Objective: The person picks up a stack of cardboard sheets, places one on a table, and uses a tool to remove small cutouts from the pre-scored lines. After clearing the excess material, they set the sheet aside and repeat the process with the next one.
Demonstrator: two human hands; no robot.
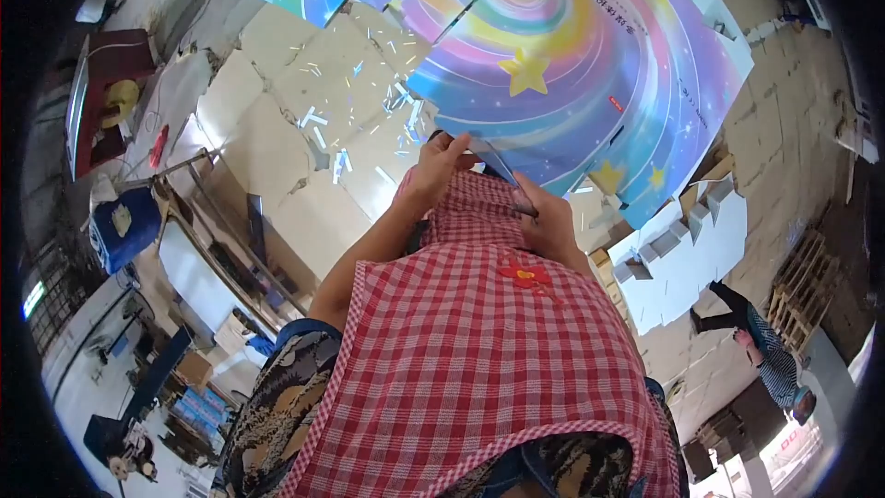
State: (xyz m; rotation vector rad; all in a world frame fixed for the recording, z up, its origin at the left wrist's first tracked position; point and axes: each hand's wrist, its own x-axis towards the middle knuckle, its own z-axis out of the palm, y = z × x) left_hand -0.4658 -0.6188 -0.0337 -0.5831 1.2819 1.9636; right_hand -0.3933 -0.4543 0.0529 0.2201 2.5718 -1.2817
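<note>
A narrow strip [498, 164], pale with a dark edge, stretches between my two hands just above the apron. My left hand [441, 166] is closed, pinching the strip's upper left end between thumb and fingers. At the lower right end, my right hand [553, 223] is closed too, with a small dark part showing at its fingers. Right beyond the hands lies a large printed sheet [572, 74] with a pastel rainbow swirl, yellow stars and cut slots. The red checked apron [489, 332] covers my front.
Small white and blue offcuts [401, 115] litter the tiled floor left of the sheet. White cut pieces with folded flaps [687, 244] lie at right. Farther right are a person in a striped top [774, 364] and wooden pallets [795, 286]. A wood-framed rack [226, 240] stands at left.
</note>
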